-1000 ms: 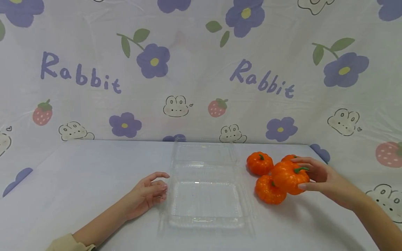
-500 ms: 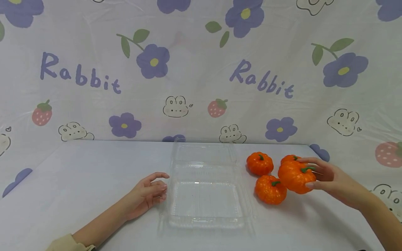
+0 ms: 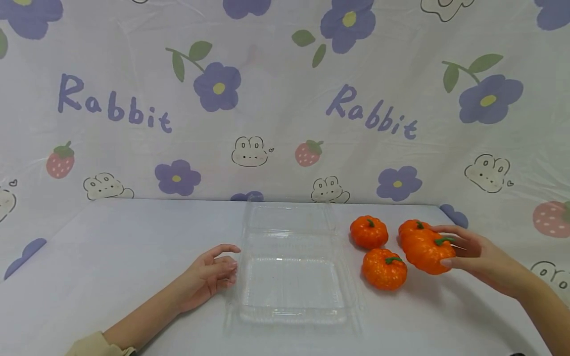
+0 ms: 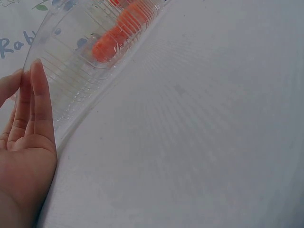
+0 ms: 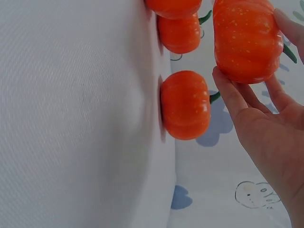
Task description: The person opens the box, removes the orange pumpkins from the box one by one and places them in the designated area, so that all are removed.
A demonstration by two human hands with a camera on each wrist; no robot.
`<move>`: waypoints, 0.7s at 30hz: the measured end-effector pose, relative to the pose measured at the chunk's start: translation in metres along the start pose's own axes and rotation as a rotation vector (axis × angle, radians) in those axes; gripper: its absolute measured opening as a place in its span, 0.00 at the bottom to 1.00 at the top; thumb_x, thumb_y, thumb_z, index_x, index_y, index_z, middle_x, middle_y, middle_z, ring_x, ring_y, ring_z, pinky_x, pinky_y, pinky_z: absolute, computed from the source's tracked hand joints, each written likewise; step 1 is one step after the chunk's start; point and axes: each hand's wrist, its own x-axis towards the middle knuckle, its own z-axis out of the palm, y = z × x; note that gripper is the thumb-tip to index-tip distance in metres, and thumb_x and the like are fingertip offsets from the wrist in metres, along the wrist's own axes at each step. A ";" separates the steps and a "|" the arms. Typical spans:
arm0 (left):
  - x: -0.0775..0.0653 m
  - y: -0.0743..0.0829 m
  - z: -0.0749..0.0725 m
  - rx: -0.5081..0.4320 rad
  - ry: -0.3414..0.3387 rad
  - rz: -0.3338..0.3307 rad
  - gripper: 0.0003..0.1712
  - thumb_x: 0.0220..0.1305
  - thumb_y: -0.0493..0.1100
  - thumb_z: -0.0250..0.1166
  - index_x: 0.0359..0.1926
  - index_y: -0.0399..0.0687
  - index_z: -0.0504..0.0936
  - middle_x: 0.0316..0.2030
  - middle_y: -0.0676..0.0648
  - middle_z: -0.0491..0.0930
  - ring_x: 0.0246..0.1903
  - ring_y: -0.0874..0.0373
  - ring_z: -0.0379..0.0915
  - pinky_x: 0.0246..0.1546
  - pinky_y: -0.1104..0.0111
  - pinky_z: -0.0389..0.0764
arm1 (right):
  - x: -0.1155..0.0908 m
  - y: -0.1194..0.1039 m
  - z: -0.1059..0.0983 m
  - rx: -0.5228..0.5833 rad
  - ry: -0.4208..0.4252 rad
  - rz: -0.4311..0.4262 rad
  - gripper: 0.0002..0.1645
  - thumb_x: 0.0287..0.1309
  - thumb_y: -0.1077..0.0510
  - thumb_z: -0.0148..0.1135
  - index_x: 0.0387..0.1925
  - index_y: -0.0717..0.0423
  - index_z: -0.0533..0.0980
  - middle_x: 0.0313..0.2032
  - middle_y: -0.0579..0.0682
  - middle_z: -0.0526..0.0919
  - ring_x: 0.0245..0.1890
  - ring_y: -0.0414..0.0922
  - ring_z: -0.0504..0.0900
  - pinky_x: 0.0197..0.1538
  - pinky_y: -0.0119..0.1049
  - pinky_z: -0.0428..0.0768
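My right hand [image 3: 483, 257] grips a small orange toy pumpkin [image 3: 428, 253] with a green stem, thumb on the near side and fingers behind. In the right wrist view the held pumpkin [image 5: 248, 42] hangs clear of the tabletop. Another pumpkin [image 3: 411, 231] stands behind it, partly hidden in the head view. Two more lie to the left, a far pumpkin [image 3: 368, 232] and a near pumpkin [image 3: 384, 269]. My left hand [image 3: 207, 279] pinches the left rim of a clear plastic clamshell box [image 3: 291, 316], between thumb and fingers in the left wrist view [image 4: 31, 128].
The box's lid [image 3: 289, 217] is folded back toward the rear of the white table [image 3: 133, 247]. Behind the table hangs a patterned cloth [image 3: 276, 113] with flowers and rabbits. The pumpkins stand to the right of the box.
My right hand has moved a little to the right with its pumpkin, away from the near pumpkin, whose stem now shows fully. The left hand and box have stayed put.
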 end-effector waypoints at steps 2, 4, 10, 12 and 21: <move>0.000 0.000 0.000 0.001 0.001 -0.001 0.14 0.79 0.33 0.56 0.60 0.50 0.71 0.36 0.55 0.81 0.35 0.63 0.81 0.41 0.75 0.84 | 0.000 0.002 -0.002 -0.007 0.003 0.008 0.32 0.72 0.66 0.59 0.66 0.29 0.70 0.57 0.28 0.79 0.54 0.31 0.80 0.52 0.30 0.85; 0.000 0.000 0.000 0.001 0.002 -0.002 0.14 0.79 0.33 0.56 0.60 0.50 0.71 0.36 0.54 0.81 0.34 0.63 0.81 0.41 0.76 0.84 | -0.001 0.004 -0.003 -0.008 0.003 0.012 0.32 0.72 0.66 0.59 0.67 0.30 0.69 0.57 0.29 0.79 0.55 0.31 0.81 0.53 0.30 0.84; -0.001 0.001 0.001 -0.009 0.001 -0.003 0.14 0.79 0.33 0.56 0.60 0.50 0.71 0.36 0.54 0.82 0.35 0.63 0.81 0.42 0.75 0.84 | -0.002 0.010 -0.009 0.002 -0.016 0.016 0.31 0.72 0.66 0.59 0.67 0.32 0.69 0.58 0.30 0.79 0.55 0.31 0.81 0.54 0.30 0.84; -0.001 0.001 0.001 -0.011 -0.002 -0.002 0.15 0.79 0.33 0.56 0.60 0.50 0.71 0.36 0.54 0.82 0.35 0.63 0.81 0.42 0.75 0.84 | -0.003 0.013 -0.011 -0.002 -0.020 0.026 0.31 0.71 0.65 0.59 0.66 0.32 0.69 0.58 0.29 0.79 0.55 0.31 0.80 0.54 0.30 0.84; 0.000 0.000 0.001 -0.005 -0.025 0.013 0.14 0.79 0.33 0.56 0.59 0.50 0.71 0.36 0.55 0.82 0.35 0.63 0.81 0.40 0.76 0.84 | -0.005 0.024 -0.016 -0.009 -0.048 0.022 0.32 0.70 0.67 0.59 0.65 0.32 0.68 0.58 0.29 0.78 0.56 0.31 0.80 0.53 0.30 0.84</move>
